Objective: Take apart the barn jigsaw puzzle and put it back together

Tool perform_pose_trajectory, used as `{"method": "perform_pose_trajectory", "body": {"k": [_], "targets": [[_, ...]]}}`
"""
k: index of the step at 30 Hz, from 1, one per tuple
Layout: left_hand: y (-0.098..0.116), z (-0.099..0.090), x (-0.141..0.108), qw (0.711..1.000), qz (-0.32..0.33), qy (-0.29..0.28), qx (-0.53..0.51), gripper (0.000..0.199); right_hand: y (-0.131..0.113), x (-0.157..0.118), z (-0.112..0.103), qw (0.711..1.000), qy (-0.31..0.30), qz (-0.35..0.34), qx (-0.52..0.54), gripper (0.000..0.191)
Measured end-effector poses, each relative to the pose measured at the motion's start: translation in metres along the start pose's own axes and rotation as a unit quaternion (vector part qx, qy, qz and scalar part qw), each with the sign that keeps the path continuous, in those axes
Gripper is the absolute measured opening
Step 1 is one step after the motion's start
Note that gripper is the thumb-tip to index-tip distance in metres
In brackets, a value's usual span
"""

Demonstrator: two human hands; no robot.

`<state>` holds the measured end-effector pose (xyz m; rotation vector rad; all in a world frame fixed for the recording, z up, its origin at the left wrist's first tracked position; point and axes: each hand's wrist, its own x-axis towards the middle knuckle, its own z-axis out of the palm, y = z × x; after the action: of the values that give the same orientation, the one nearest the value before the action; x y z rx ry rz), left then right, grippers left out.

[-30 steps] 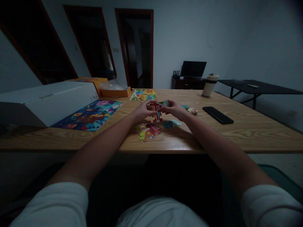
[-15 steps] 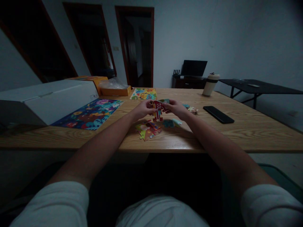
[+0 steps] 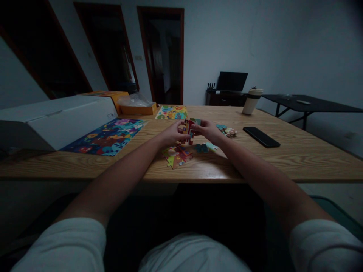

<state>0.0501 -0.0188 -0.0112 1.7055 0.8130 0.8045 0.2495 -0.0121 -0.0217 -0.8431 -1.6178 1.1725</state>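
Table [image 3: 300,162]: smooth, wood-grained. Left hand [image 3: 171,134] at nine o'clock, right hand [image 3: 208,130] at three: fingers of both pinch the red section [image 3: 189,129] between them. Right fingers have slid inward across its thin, tilted face; adjustment seems unfinished. Seven o'clock: knob-edged, multicoloured cluster [image 3: 177,155]. Five o'clock: teal pieces [image 3: 202,147].

Phone [image 3: 261,136]: black, flat on my table [image 3: 300,160], right side.
Cup [image 3: 252,102]: cream, dark band, lidded, near my table's far edge.
White box [image 3: 73,121]: long, to my left.
Orange tray [image 3: 138,110]: beyond the white box, clear plastic [image 3: 136,100] heaped in it.
Screen [image 3: 232,81]: dark, on a dark cabinet [image 3: 227,99] against the far wall.
Black table [image 3: 320,104]: far right, pale item [image 3: 303,102] on it, I can't identify it.
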Motion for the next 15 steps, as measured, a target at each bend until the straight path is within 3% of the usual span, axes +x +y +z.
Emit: {"method": "perform_pose_trajectory", "body": {"k": [7, 12, 15], "targets": [[0.0004, -0.0002, 0.0007, 0.999, 0.026, -0.016, -0.011, 0.074, 0.0049, 0.0037, -0.0042, 1.0, -0.006, -0.027, 0.002, 0.033], [-0.0017, -0.0041, 0.0049, 0.998, 0.021, 0.058, 0.034, 0.076, 0.005, 0.005, -0.0047, 0.998, 0.051, -0.017, -0.026, 0.027], [-0.0014, -0.0066, 0.0075, 0.992, 0.062, 0.097, 0.057, 0.062, 0.005, 0.0031, -0.0035, 0.999, 0.023, 0.01, -0.023, 0.022]]}}
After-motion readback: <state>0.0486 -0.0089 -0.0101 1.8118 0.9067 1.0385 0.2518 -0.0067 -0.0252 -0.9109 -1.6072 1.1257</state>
